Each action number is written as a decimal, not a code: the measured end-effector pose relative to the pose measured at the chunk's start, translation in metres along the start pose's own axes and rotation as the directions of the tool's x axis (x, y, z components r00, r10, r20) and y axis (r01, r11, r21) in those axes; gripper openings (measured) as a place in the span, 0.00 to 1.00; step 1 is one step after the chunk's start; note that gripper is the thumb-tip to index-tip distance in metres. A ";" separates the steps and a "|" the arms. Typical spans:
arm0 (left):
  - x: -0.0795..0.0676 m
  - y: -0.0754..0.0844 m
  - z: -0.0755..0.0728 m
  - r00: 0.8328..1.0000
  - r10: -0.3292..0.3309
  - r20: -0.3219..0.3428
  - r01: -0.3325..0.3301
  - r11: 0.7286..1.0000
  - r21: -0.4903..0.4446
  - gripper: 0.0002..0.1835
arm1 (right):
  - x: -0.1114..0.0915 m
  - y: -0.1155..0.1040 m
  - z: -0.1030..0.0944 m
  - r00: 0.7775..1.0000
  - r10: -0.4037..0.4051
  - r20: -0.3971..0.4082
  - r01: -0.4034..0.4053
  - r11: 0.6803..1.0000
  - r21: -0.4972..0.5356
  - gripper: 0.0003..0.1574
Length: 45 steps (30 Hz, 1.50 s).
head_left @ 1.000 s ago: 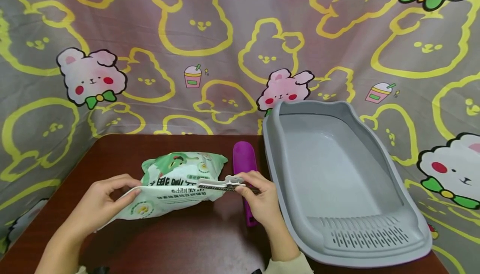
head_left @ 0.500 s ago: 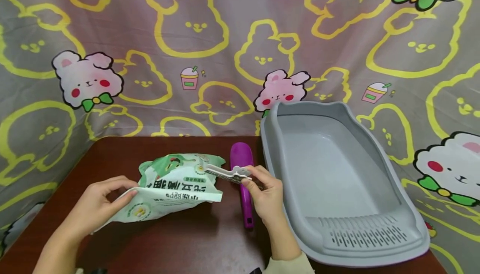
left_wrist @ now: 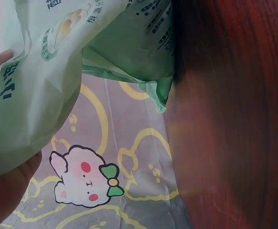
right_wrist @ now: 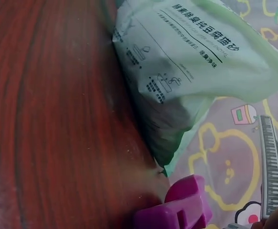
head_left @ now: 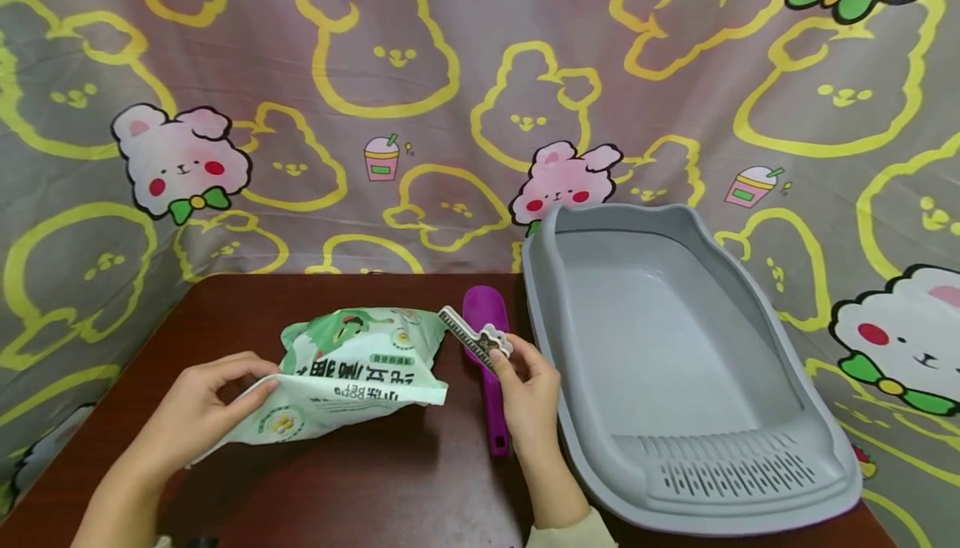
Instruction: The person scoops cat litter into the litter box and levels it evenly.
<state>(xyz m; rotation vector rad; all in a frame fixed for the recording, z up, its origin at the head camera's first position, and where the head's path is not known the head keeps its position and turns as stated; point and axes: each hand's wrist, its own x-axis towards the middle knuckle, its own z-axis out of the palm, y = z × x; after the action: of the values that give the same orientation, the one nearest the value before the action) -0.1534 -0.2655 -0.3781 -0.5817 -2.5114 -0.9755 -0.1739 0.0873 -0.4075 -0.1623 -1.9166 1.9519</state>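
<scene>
A green-and-white bag of cat litter point(head_left: 360, 356) lies at the left of the table, its top flap folded toward the person. My left hand point(head_left: 197, 402) pinches the flap's left corner between thumb and fingers. In the left wrist view, the thumb presses the bag's film point(left_wrist: 43, 105). To the right of the bag, my right hand point(head_left: 531, 390) holds a long white bag clip point(head_left: 471, 340) with a piano-key pattern. The clip is off the bag, its bar tilted up and left. The right wrist view has the clip point(right_wrist: 271, 167) at its right edge.
A purple litter scoop point(head_left: 483, 315) lies just beyond my right hand, partly behind it. The large grey litter box point(head_left: 652, 340) takes up the right side of the brown table point(head_left: 360, 490). A patterned cloth point(head_left: 435, 48) hangs behind.
The right hand has drawn the clip away from the bag's folded edge to the right and turned its far end upward. The left hand keeps its hold on the flap.
</scene>
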 end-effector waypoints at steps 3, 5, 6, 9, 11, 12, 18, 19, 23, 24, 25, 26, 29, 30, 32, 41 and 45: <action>0.000 0.000 0.001 1.000 0.009 -0.002 -0.009 1.000 -0.003 0.13 | -0.002 0.002 0.000 1.000 0.021 0.006 -0.021 0.999 -0.026 0.16; 0.001 0.000 0.002 1.000 0.025 -0.008 -0.025 1.000 -0.002 0.13 | -0.002 0.004 -0.001 1.000 0.019 0.020 -0.018 0.999 -0.039 0.15; 0.001 0.000 0.003 0.999 0.033 -0.012 -0.033 0.999 -0.002 0.13 | -0.002 0.005 -0.001 0.999 0.021 0.029 -0.020 0.999 -0.044 0.14; 0.002 0.000 0.003 0.999 0.041 -0.022 -0.041 0.999 -0.003 0.13 | -0.001 0.008 0.000 0.998 0.022 0.054 -0.018 0.998 -0.063 0.14; 0.002 0.000 0.002 0.999 0.040 -0.026 -0.040 0.999 -0.003 0.13 | 0.000 0.010 0.000 0.997 0.024 0.077 -0.018 0.997 -0.073 0.15; 0.002 0.000 0.002 0.999 0.037 -0.028 -0.037 0.999 -0.003 0.13 | 0.000 0.011 0.000 0.996 0.023 0.089 -0.016 0.997 -0.082 0.15; 0.001 0.000 0.002 0.999 0.028 -0.024 -0.028 1.000 0.000 0.13 | -0.004 0.015 0.002 0.992 0.040 0.121 -0.020 0.986 -0.165 0.14; 0.001 0.000 0.002 0.999 0.029 -0.024 -0.029 1.000 0.001 0.13 | -0.005 0.015 0.002 0.992 0.045 0.122 -0.023 0.983 -0.180 0.14; 0.001 0.000 0.001 0.999 0.034 -0.028 -0.034 0.999 0.009 0.13 | -0.008 0.016 0.003 0.988 0.056 0.147 -0.025 0.978 -0.206 0.15; 0.001 0.000 0.001 0.999 0.034 -0.028 -0.034 0.999 0.010 0.12 | -0.009 0.016 0.003 0.985 0.057 0.160 -0.023 0.979 -0.205 0.15; 0.000 0.000 0.001 0.999 0.033 -0.028 -0.032 0.999 0.009 0.12 | -0.009 0.017 0.003 0.983 0.063 0.172 -0.028 0.979 -0.200 0.15; -0.001 0.000 0.000 0.999 0.029 -0.025 -0.029 1.000 0.009 0.12 | -0.010 0.018 0.003 0.981 0.068 0.184 -0.031 0.981 -0.193 0.16; -0.003 0.001 0.000 1.000 0.016 -0.014 -0.016 1.000 0.006 0.10 | -0.010 0.020 0.004 0.975 0.072 0.211 -0.034 0.983 -0.182 0.19; -0.004 0.000 0.000 1.000 0.017 -0.012 -0.017 1.000 0.004 0.10 | -0.010 0.020 0.004 0.974 0.067 0.216 -0.027 0.983 -0.183 0.20; -0.004 0.001 0.001 1.000 0.022 -0.013 -0.022 1.000 0.005 0.11 | -0.009 0.022 0.004 0.973 0.051 0.224 -0.010 0.983 -0.181 0.20; 0.000 0.001 0.001 0.998 0.056 -0.029 -0.055 0.998 0.023 0.13 | -0.004 0.026 0.004 0.964 -0.029 0.265 0.110 0.948 -0.297 0.12; 0.000 0.001 0.001 0.998 0.052 -0.024 -0.051 0.998 0.024 0.12 | -0.004 0.026 0.003 0.964 -0.066 0.259 0.162 0.914 -0.371 0.11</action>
<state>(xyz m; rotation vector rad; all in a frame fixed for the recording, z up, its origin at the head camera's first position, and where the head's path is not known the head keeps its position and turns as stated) -0.1533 -0.2637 -0.3784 -0.6200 -2.4705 -0.9273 -0.1769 0.0833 -0.4333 0.0842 -2.4030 1.5513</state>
